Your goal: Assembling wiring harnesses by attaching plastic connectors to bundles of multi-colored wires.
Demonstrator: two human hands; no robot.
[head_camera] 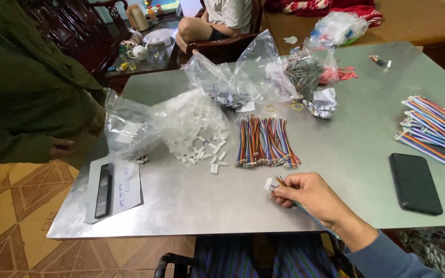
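Note:
My right hand (310, 198) rests on the grey metal table (191, 201) near its front edge, fingers pinched on a small white connector (270, 184) with thin multicoloured wires that trail back under my wrist. Just beyond the hand lie rows of multicoloured wire bundles (264, 141). A heap of loose white plastic connectors (197, 128) spills from a clear bag to their left. My left hand is out of view.
A black phone (414, 183) lies at right, with stacked ribbon-wire bundles (433, 128) behind it. Clear bags of parts (263, 72) stand at the back. A dark flat device on paper (104, 190) lies front left. A person in a green jacket (21, 87) stands left; another sits behind.

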